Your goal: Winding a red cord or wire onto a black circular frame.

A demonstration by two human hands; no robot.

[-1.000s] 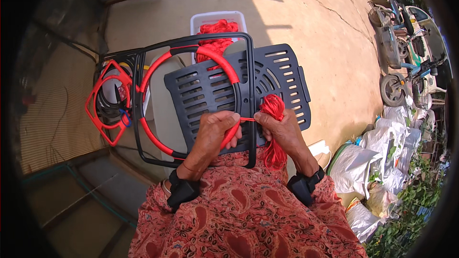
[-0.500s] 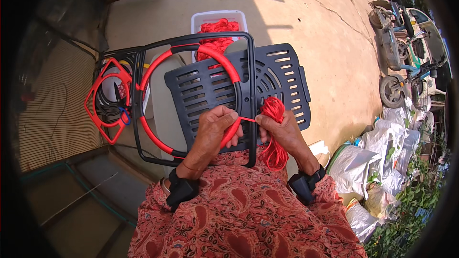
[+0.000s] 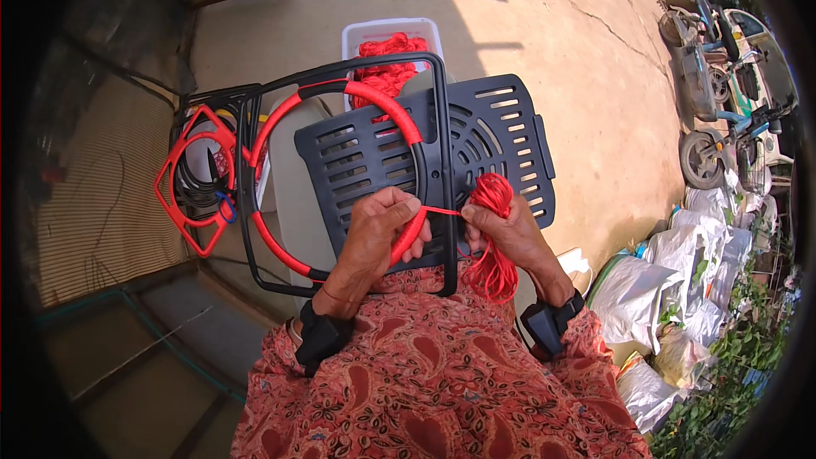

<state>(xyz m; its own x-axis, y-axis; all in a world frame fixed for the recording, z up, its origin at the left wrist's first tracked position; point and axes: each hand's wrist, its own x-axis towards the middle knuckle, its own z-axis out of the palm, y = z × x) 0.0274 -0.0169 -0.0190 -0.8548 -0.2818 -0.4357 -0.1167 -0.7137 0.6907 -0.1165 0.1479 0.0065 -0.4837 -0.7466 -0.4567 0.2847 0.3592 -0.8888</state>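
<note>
A black rectangular tube frame with a ring inside it rests over my lap. Red cord is wound tightly round several stretches of the ring, with bare black tube between them. My left hand grips the ring's lower right part, thumb and fingers closed round the wrapping. From there a short length of cord runs taut past the frame's side bar to my right hand. That hand is closed on a bundle of red cord, whose loops hang below the fingers.
Under the frame lies a black slotted plastic panel. Beyond it stands a white tub of red cord. At left are a red-wrapped frame and dark coils. White sacks and parked two-wheelers line the right.
The right hand and cord bundle have shifted slightly to the right, and the bundle has turned a little. My left hand keeps its grip on the ring.
</note>
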